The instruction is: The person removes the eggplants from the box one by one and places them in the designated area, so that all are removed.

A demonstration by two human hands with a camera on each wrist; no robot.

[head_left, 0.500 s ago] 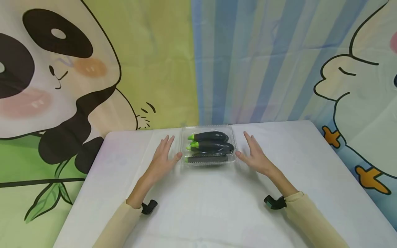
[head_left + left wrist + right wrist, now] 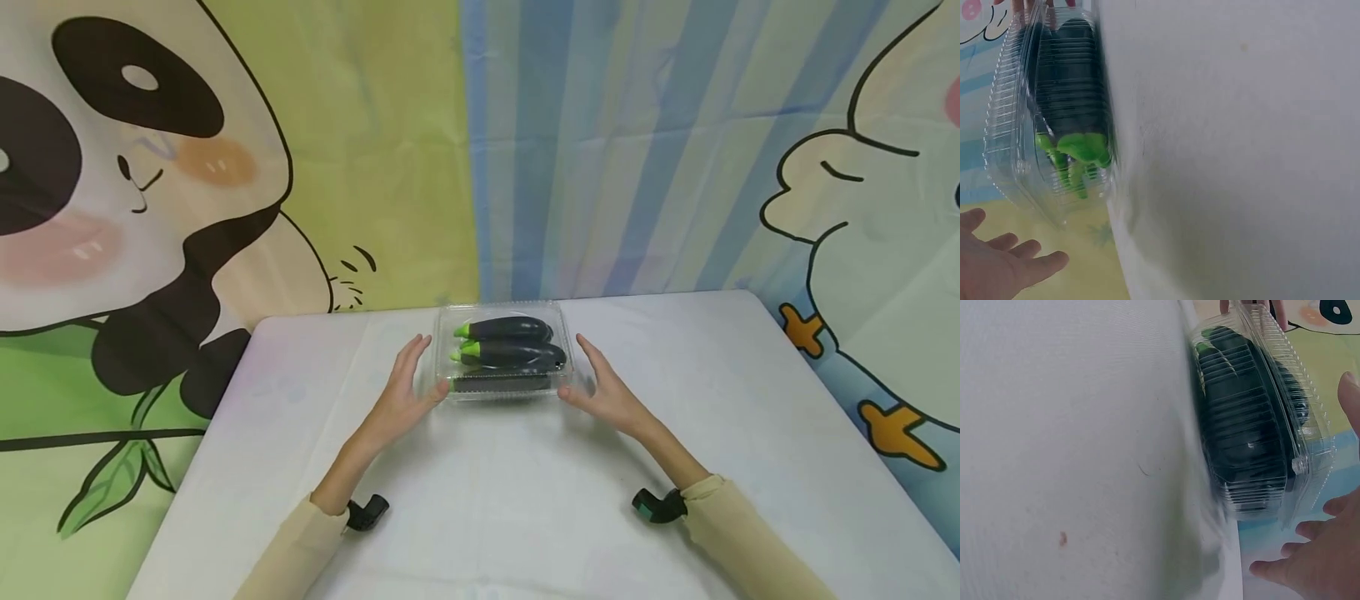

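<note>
A clear plastic clamshell box (image 2: 504,395) lies near the far edge of the white table, its lid down. Inside are several dark eggplants (image 2: 517,356) with bright green stem ends pointing left. My left hand (image 2: 401,400) is beside the box's left end, fingers spread, thumb tip at the near left corner. On the opposite end my right hand (image 2: 607,396) mirrors it, thumb overlapping the near right corner in the head view. In the left wrist view the green stems (image 2: 1082,150) show through the ribbed wall; in the right wrist view the box (image 2: 1254,425) stands before spread fingers.
The white table (image 2: 480,500) reaches back to a hanging cloth backdrop (image 2: 600,150) printed with a panda and a white cartoon animal. A small black camera mount (image 2: 367,512) sits at the left wrist, another mount (image 2: 660,506) at the right.
Both hands have moved inward, closer to the two ends of the box, the thumbs now overlapping its near corners. The box and eggplants have stayed in place.
</note>
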